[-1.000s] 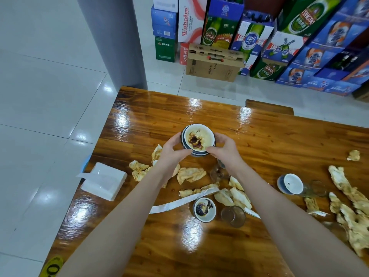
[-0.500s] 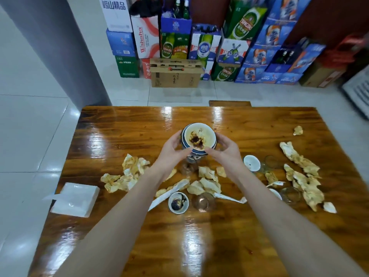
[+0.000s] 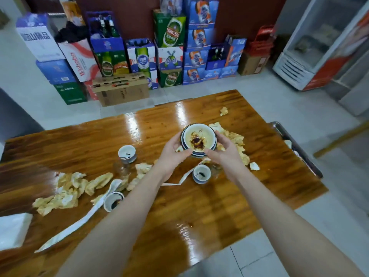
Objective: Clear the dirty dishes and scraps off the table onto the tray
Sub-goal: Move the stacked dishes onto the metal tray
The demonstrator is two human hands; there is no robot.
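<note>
Bowl point(image 3: 199, 139): held over the table point(image 3: 199, 216), with the left hand point(image 3: 173, 152) on its left side and the right hand point(image 3: 223, 154) on its right.
Left cup point(image 3: 127, 154): on the table, left of the bowl.
Near cup point(image 3: 201, 174): just before the bowl, between the wrists.
Third cup point(image 3: 113, 201): well before and left of the bowl.
Scrap pile point(image 3: 237, 140): just right of the bowl and partly behind it.
Larger scrap heap point(image 3: 65, 192): far left of the bowl and nearer the person.
Paper strip point(image 3: 79, 222): runs from before the bowl out to the near left.
Tray point(image 3: 295, 148): well right of the bowl, just beside the table's right edge.
Beer cartons point(image 3: 171, 47): stacked on the floor behind the bowl, beyond the table.
Cardboard box point(image 3: 121, 90): behind and left of the bowl, before the cartons.
</note>
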